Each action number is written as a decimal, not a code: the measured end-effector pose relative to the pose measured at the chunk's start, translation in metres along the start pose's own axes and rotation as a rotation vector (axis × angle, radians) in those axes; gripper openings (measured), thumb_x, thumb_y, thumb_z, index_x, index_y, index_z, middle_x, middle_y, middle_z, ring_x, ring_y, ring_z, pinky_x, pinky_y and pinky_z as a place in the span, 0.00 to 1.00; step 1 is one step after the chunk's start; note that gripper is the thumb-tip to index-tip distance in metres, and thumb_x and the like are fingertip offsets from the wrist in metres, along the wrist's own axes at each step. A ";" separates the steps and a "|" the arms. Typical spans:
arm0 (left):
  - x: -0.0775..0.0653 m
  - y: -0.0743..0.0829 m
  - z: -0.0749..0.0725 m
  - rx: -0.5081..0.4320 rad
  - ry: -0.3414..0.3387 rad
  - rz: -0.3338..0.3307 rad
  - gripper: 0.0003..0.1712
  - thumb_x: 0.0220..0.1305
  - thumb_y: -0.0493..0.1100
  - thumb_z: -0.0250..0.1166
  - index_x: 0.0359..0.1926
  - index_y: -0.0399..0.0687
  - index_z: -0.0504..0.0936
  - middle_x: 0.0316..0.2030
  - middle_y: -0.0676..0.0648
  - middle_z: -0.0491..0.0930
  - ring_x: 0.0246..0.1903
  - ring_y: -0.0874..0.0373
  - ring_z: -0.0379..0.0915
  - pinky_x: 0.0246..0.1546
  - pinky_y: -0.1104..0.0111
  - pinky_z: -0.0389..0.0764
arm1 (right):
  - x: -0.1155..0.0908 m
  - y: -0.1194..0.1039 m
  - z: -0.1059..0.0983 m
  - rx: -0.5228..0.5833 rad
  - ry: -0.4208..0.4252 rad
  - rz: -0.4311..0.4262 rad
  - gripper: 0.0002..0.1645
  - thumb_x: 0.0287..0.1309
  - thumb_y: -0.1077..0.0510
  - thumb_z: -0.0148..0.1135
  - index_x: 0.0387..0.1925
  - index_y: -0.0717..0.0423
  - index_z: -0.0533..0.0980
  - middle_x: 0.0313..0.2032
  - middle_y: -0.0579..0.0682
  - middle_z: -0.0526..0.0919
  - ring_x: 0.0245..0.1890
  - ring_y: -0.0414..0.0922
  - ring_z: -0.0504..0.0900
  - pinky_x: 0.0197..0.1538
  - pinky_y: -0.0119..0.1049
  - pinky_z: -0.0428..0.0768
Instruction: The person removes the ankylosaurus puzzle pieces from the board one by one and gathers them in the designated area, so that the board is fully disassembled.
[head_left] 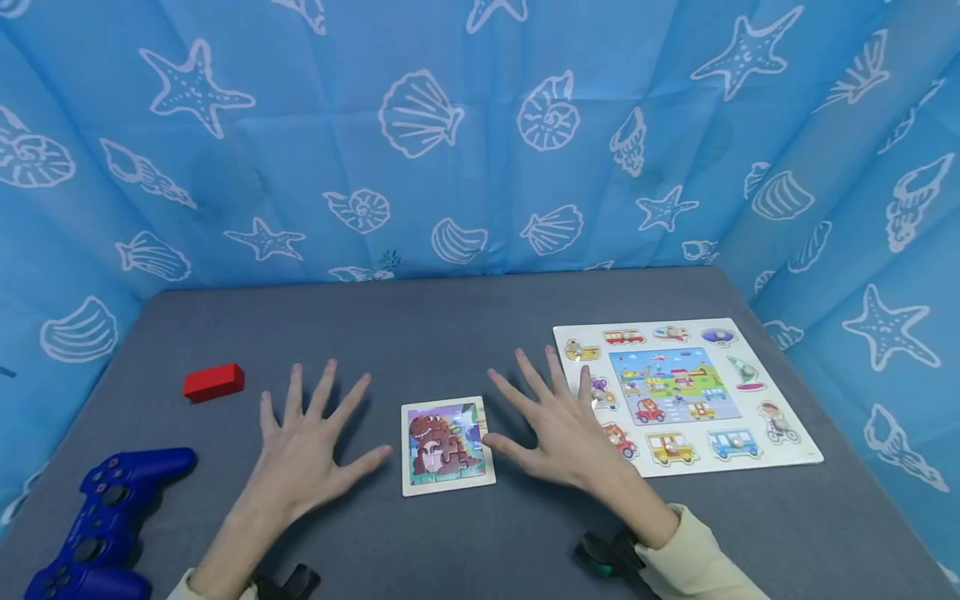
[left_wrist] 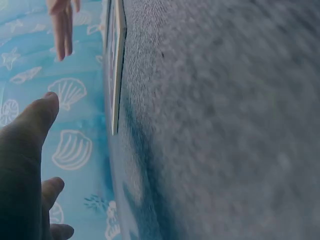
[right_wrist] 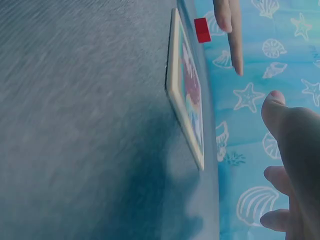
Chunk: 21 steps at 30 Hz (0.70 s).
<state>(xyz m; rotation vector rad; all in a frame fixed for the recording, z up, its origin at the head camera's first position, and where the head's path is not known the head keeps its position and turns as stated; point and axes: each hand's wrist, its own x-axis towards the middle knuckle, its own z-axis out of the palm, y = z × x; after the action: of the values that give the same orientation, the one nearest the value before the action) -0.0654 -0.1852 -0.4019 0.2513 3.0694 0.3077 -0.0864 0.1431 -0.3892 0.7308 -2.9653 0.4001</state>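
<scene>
Between my two hands lies a small square jigsaw puzzle [head_left: 447, 442] with a red-brown dinosaur picture in a pale wooden frame. My left hand [head_left: 306, 450] hovers over the grey table to its left, fingers spread and holding nothing. On the other side my right hand [head_left: 558, 429] is also spread and bare, its thumb overlapping the frame's right edge in the head view. The fingertips of that hand overlap a large white vehicle peg board [head_left: 780, 400]. In the right wrist view the dinosaur puzzle [right_wrist: 187, 85] lies flat, with the hand's shadow beside it.
A red block [head_left: 213, 382] sits at the left of the grey table [head_left: 450, 333]. Nearer, at the left front, is a blue game controller [head_left: 112, 521]. A blue curtain [head_left: 480, 167] with white shells and starfish hangs behind the table and along its sides.
</scene>
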 end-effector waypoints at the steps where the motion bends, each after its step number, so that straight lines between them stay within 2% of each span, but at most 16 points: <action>1: 0.001 0.001 0.000 -0.001 0.001 0.008 0.58 0.55 0.84 0.57 0.81 0.66 0.55 0.81 0.34 0.46 0.78 0.23 0.31 0.65 0.21 0.37 | 0.001 -0.002 0.000 0.002 -0.002 -0.004 0.49 0.60 0.26 0.60 0.78 0.34 0.61 0.80 0.56 0.55 0.80 0.70 0.45 0.65 0.84 0.47; 6: 0.004 0.006 0.001 0.005 0.012 0.044 0.57 0.56 0.83 0.59 0.80 0.65 0.57 0.81 0.36 0.47 0.78 0.24 0.34 0.67 0.23 0.40 | 0.005 -0.010 -0.002 0.029 -0.019 -0.018 0.48 0.60 0.25 0.58 0.78 0.35 0.61 0.81 0.55 0.54 0.81 0.67 0.42 0.68 0.81 0.47; 11: 0.008 0.013 0.002 -0.002 0.032 0.074 0.57 0.55 0.82 0.60 0.79 0.64 0.59 0.80 0.37 0.52 0.78 0.28 0.44 0.67 0.25 0.50 | 0.013 -0.019 -0.002 0.068 -0.050 -0.046 0.47 0.61 0.25 0.58 0.77 0.36 0.63 0.80 0.55 0.55 0.81 0.66 0.44 0.71 0.77 0.50; 14: 0.009 0.016 0.002 -0.041 0.041 0.100 0.55 0.55 0.80 0.63 0.79 0.63 0.62 0.78 0.38 0.58 0.75 0.30 0.53 0.63 0.26 0.58 | 0.019 -0.024 -0.001 0.091 -0.064 -0.072 0.46 0.61 0.27 0.60 0.76 0.38 0.66 0.79 0.56 0.58 0.80 0.66 0.50 0.70 0.75 0.55; 17: 0.011 0.019 0.002 -0.101 0.037 0.132 0.51 0.57 0.74 0.67 0.77 0.61 0.66 0.74 0.38 0.65 0.70 0.33 0.63 0.58 0.28 0.66 | 0.025 -0.027 0.000 0.124 -0.066 -0.095 0.44 0.61 0.28 0.62 0.73 0.40 0.69 0.75 0.57 0.65 0.76 0.65 0.60 0.67 0.70 0.66; 19: 0.012 0.020 0.002 -0.145 0.027 0.158 0.48 0.57 0.70 0.70 0.75 0.59 0.69 0.71 0.39 0.69 0.66 0.35 0.68 0.55 0.31 0.70 | 0.029 -0.029 0.001 0.141 -0.060 -0.113 0.42 0.61 0.30 0.64 0.71 0.41 0.72 0.69 0.57 0.72 0.68 0.60 0.69 0.60 0.60 0.74; 21: 0.013 0.021 0.001 -0.189 -0.004 0.178 0.47 0.57 0.67 0.72 0.73 0.57 0.71 0.68 0.39 0.72 0.64 0.37 0.71 0.55 0.33 0.73 | 0.034 -0.031 0.002 0.152 -0.064 -0.130 0.39 0.61 0.32 0.65 0.69 0.43 0.74 0.62 0.54 0.77 0.58 0.53 0.74 0.52 0.49 0.76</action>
<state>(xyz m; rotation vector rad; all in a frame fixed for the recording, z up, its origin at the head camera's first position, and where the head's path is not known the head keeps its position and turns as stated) -0.0753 -0.1624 -0.3989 0.5146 2.9915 0.6004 -0.1021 0.1007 -0.3795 0.9631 -2.9486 0.6095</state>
